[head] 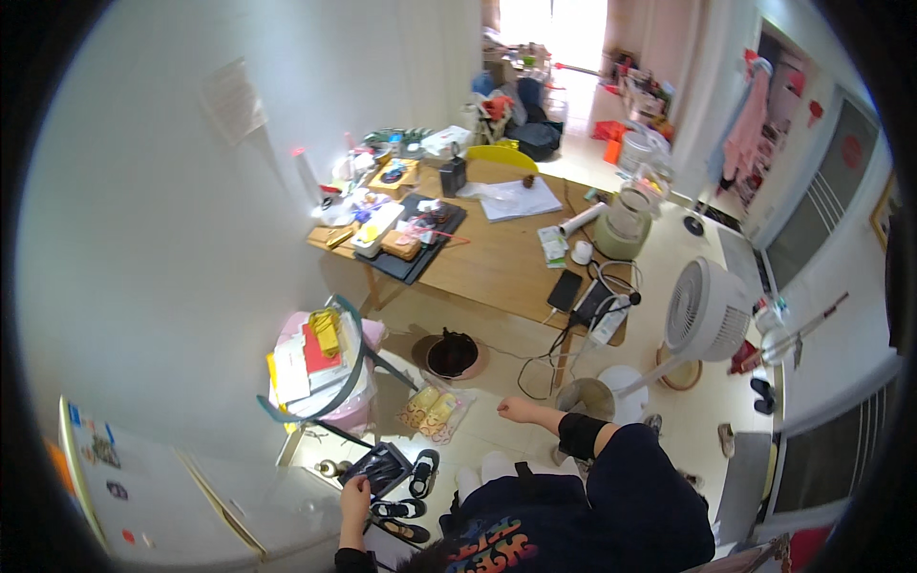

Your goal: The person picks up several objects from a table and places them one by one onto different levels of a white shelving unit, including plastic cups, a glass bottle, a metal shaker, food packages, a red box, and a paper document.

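At the lower left, my left hand (356, 493) has its fingers bent at the near edge of a dark rectangular tray or box (390, 462) with dark contents; whether it grips that edge cannot be told. My right hand (517, 410) is held over the tiled floor in front of me, its fingers curled in, with nothing visible in it. Between the hands, a clear plastic bag with yellow slippers (433, 412) lies on the floor. Black shoes (424, 473) stand beside the tray.
A wooden table (494, 279) bears a phone (565, 290), papers and a power strip (609, 322). A chair (362, 358) holds papers; a dark-lined bin (453, 356) stands under the table's near edge. A white fan (706, 311) is at right, a refrigerator (208, 501) at lower left.
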Demonstrator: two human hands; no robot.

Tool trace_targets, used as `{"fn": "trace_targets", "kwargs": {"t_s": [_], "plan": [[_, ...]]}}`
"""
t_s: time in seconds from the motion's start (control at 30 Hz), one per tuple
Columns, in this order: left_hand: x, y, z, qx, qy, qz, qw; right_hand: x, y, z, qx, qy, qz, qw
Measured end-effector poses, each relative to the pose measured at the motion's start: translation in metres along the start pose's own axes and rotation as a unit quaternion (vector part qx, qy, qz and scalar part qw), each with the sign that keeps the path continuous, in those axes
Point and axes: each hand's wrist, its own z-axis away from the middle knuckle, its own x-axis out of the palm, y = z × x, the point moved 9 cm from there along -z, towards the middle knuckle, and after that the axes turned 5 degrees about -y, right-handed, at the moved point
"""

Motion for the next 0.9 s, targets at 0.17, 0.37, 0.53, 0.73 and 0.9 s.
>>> {"fn": "trace_targets", "kwargs": {"t_s": [0.17,0.37,0.53,0.73,0.9], "plan": [[0.030,-0.002,-0.052,0.056,-0.053,-0.009,0.997,0.010,0.005,0.027,0.057,0.012,-0.027,0.998],[0.083,0.072,-0.113,0.140,-0.147,-0.002,0.979,0.010,0.046,0.047,0.090,0.045,-0.103,0.990],[0.104,0.162,-0.175,0.190,-0.165,0.031,0.967,-0.052,0.083,0.045,0.147,0.077,-0.113,0.980],[0.126,0.283,-0.230,0.252,-0.176,0.019,0.951,-0.145,0.104,0.007,0.073,0.171,-0.152,0.971],[0.143,0.383,-0.261,0.313,-0.167,0.010,0.935,-0.258,0.113,-0.018,0.029,0.253,-0.154,0.955]]}}
